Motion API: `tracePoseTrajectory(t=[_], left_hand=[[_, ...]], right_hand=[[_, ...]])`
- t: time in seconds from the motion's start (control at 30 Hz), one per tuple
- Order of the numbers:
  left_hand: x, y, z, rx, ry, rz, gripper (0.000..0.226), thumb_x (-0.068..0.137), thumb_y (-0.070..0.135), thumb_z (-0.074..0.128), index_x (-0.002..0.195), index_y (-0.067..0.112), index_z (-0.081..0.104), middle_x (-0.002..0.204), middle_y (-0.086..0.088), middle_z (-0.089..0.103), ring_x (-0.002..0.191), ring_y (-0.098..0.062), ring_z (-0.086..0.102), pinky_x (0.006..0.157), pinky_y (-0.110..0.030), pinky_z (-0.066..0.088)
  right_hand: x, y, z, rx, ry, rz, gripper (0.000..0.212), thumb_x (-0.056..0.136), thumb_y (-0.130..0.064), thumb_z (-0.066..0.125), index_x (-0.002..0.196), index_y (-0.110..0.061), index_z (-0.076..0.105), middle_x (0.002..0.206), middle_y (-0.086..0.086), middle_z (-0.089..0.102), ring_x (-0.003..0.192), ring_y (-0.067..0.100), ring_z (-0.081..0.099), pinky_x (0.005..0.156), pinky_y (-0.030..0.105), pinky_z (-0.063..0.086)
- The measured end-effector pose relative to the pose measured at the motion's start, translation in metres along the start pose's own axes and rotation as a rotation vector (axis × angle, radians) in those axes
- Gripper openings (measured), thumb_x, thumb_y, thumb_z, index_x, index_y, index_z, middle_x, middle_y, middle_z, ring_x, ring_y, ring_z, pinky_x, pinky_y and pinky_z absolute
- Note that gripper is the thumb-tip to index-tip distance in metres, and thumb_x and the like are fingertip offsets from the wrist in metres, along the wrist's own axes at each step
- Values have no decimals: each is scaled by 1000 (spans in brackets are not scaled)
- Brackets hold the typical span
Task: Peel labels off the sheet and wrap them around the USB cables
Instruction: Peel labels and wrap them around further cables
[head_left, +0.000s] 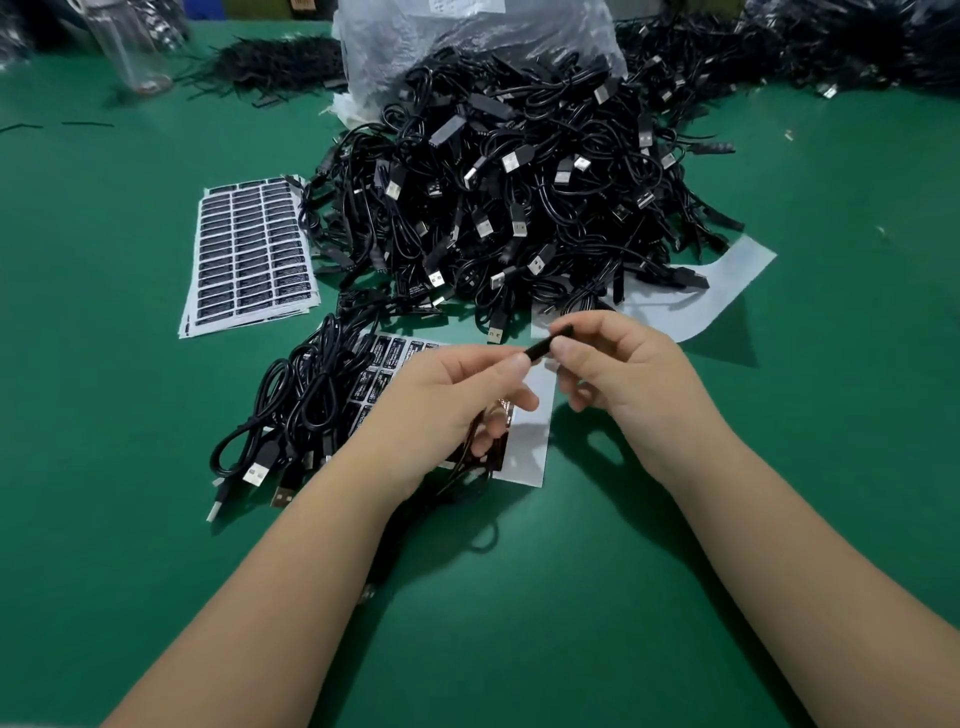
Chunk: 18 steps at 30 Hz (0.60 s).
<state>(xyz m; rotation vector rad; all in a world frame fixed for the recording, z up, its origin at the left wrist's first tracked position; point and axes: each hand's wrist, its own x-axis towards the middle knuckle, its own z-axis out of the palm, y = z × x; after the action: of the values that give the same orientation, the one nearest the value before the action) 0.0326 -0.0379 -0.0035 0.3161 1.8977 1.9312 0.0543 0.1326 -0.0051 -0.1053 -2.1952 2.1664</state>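
Pinching black label (543, 347), print unreadable

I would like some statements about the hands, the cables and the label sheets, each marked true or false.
1. Both hands pinch one short black piece between them. True: the left hand and the right hand hold the black piece at its two ends.
2. The full stack of label sheets lies right of the big cable pile. False: it lies left of the pile.
3. A small bundle of cables lies left of the left hand. True.
4. The table is red. False: it is green.
5. The partly used label sheet lies under the hands. True.
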Motion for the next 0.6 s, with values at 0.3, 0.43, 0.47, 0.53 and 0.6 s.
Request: tracePoseTrajectory(t=[0.3, 0.43, 0.47, 0.53, 0.6], left_hand=[[12, -7, -9, 167, 239, -24, 30, 102, 20, 39, 84, 17, 63, 51, 10, 46, 44, -9, 40, 43, -20, 39], [14, -10, -8, 132, 300, -30, 29, 101, 19, 38, 84, 16, 62, 49, 10, 45, 41, -7, 38, 40, -20, 37], [15, -11, -8, 131, 305, -35, 29, 101, 19, 39, 84, 16, 62, 49, 10, 45, 41, -7, 39, 40, -19, 37], [16, -11, -8, 148, 294, -48, 29, 101, 20, 39, 84, 16, 63, 48, 11, 45, 41, -6, 39, 40, -19, 37], [18, -12, -8, 178, 268, -61, 30, 101, 21, 39, 83, 17, 62, 47, 12, 45, 40, -7, 39, 42, -21, 36]], right_hand=[[-9, 3, 4, -934, -172, -166, 38, 76, -55, 64, 106, -32, 68, 99, -20, 57, 94, 1, 49, 77, 16, 34], [-13, 7, 11, -1174, -241, -236, 51, 84, -55, 56, 120, -21, 63, 121, -10, 51, 108, 11, 34, 86, 22, 26], [-12, 7, 12, -1168, -218, -242, 50, 88, -53, 52, 125, -21, 60, 124, -8, 51, 110, 13, 34, 90, 24, 27], [-6, 7, 14, -1147, -142, -237, 45, 95, -46, 44, 131, -21, 55, 126, -5, 51, 112, 15, 34, 92, 26, 26], [2, 9, 17, -1159, -92, -220, 38, 99, -39, 41, 127, -19, 57, 124, -3, 53, 110, 18, 36, 91, 27, 26]])
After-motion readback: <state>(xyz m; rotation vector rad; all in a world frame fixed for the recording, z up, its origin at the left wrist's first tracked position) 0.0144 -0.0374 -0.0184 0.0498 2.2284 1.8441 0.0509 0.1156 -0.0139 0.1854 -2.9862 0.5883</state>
